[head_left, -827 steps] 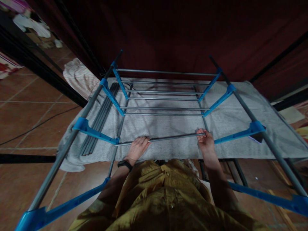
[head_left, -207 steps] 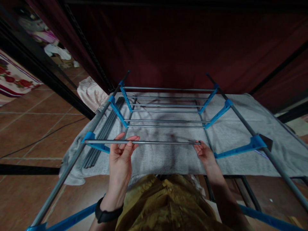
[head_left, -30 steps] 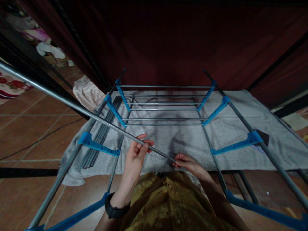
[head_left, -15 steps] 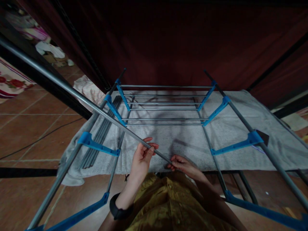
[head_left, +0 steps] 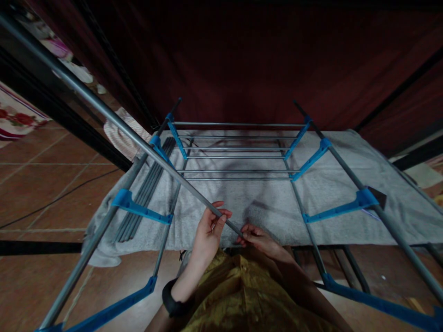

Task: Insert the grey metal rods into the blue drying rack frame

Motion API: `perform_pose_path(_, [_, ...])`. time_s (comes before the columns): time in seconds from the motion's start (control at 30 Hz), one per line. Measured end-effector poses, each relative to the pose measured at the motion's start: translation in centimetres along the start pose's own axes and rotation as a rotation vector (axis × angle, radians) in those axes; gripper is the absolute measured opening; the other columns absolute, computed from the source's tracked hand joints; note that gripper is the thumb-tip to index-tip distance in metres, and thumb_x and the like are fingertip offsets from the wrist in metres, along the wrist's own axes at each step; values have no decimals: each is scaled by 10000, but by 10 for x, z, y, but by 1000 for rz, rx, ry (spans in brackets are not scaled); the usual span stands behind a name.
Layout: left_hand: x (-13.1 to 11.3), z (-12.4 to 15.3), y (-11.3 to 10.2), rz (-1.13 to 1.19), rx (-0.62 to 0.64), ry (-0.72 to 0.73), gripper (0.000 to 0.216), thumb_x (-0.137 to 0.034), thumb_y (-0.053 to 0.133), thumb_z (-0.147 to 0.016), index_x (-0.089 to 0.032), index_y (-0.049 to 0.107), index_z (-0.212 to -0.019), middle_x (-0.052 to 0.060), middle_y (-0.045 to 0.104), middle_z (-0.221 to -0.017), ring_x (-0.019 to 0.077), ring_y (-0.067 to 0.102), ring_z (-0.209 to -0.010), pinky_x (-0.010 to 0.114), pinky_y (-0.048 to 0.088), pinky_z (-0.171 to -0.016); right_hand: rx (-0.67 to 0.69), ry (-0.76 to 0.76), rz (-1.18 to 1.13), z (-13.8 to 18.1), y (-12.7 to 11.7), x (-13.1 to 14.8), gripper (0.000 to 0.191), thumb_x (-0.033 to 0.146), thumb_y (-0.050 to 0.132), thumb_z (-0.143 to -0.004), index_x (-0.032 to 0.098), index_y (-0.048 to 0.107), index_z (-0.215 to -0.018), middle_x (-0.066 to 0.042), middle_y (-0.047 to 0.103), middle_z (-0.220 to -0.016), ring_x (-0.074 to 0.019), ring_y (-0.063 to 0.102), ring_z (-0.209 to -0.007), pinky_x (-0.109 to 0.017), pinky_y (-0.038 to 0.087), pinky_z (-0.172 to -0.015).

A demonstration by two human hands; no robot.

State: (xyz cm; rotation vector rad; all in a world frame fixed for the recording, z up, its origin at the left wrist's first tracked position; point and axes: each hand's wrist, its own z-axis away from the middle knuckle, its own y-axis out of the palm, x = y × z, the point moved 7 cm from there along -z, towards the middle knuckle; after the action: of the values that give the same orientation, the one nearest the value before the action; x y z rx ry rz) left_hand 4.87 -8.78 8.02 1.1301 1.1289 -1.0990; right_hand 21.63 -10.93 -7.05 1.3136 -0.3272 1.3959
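Note:
A long grey metal tube (head_left: 138, 140) runs slantwise from the upper left down to my hands. My left hand (head_left: 212, 223) grips it between thumb and fingers a little above its lower end. At that lower end, my right hand (head_left: 254, 237) pinches the tube with its fingertips. Around my hands stands a rack frame with grey side poles (head_left: 346, 166) and blue plastic brackets (head_left: 332, 213). Several thin crossbars (head_left: 238, 157) join the two sides at the far end. The held tube passes over the frame's left side.
Several loose grey tubes (head_left: 147, 198) lie on the grey towel-like cloth (head_left: 270, 198) at the left. A dark flat object (head_left: 378, 197) sits behind the right pole. A dark red curtain (head_left: 242, 60) hangs behind. Tiled floor (head_left: 41, 193) and a cable (head_left: 65, 194) show at left.
The tube has tilted a little, its upper part swinging up and right. My left hand has shifted slightly right, closer to my right hand, which moved a little left.

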Motion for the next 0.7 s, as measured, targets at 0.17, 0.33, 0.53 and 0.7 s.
perform_pose_path(0.17, [4, 4, 6, -4, 16, -22, 329, -318, 670, -845, -214, 585, -1145, 47, 711, -925, 193, 681, -932, 331, 513, -859, -1, -8, -23, -2, 5, -2, 347, 515, 794, -768, 240, 637, -908, -17, 719, -857, -157, 601, -726, -314, 449, -740])
perform_pose_path(0.33, [5, 5, 6, -11, 17, -27, 319, -313, 679, -839, -214, 603, -1132, 38, 701, -908, 189, 680, -910, 320, 513, -841, 21, 9, 18, -4, 9, -3, 330, 507, 802, -761, 235, 675, -898, -8, 697, -852, -151, 587, -718, -312, 450, -733])
perform_pose_path(0.53, [6, 4, 4, -20, 19, -18, 356, -329, 674, -848, -215, 591, -1175, 32, 691, -912, 188, 679, -915, 320, 517, -838, 2, 70, 28, -1, 15, 1, 366, 464, 857, -701, 219, 691, -916, -18, 691, -908, -164, 634, -779, -325, 495, -777])
perform_pose_path(0.7, [9, 5, 7, -89, 25, -3, 366, -310, 606, -882, -216, 539, -1229, 22, 678, -924, 170, 675, -919, 307, 515, -848, 33, 101, 17, -1, 27, 4, 379, 438, 879, -666, 202, 688, -893, -19, 695, -923, -167, 661, -807, -349, 526, -832])
